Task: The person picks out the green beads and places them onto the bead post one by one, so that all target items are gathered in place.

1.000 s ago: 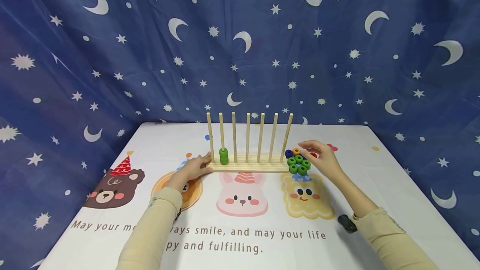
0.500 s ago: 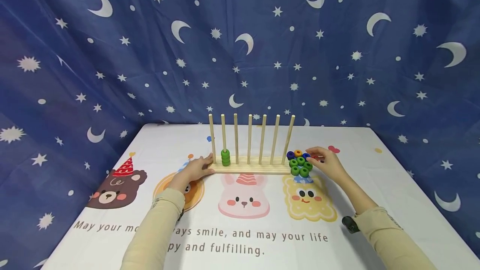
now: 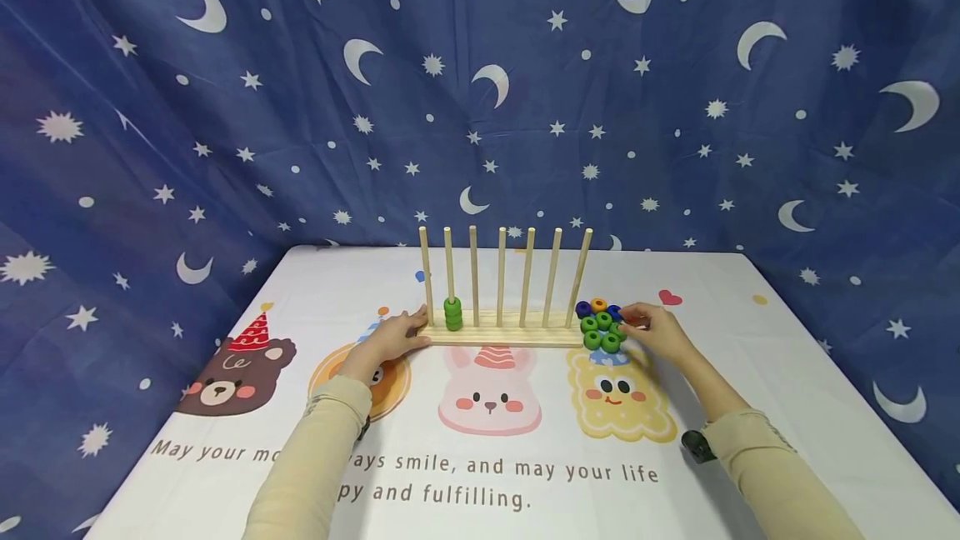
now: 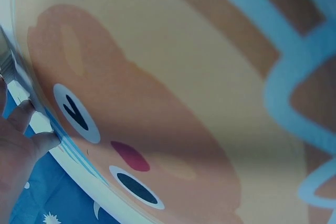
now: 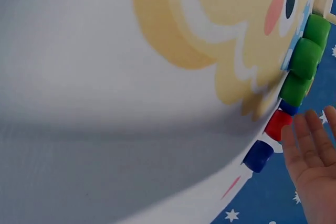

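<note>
A wooden peg rack [image 3: 510, 334] stands with its row of upright pegs near the middle of the table. Three green beads [image 3: 453, 315] are stacked on its second peg from the left. My left hand [image 3: 392, 337] holds the left end of the base, thumb in front and fingers behind. By the right end lies a cluster of loose green beads [image 3: 592, 341], with dark blue ones and an orange bead [image 3: 598, 305] behind. My right hand [image 3: 662, 335] is at the cluster's right side. In the right wrist view its fairly straight fingers lie beside a red bead [image 5: 278, 125].
The white tablecloth [image 3: 465, 515] carries printed cartoon animals and lettering. A blue curtain [image 3: 525, 182] with moons and stars hangs behind the table. In the right wrist view a blue bead [image 5: 258, 156] sits near the red one.
My right hand has come down from above the loose beads to their right side. My left hand stays on the rack's end. The head view has shifted slightly.
</note>
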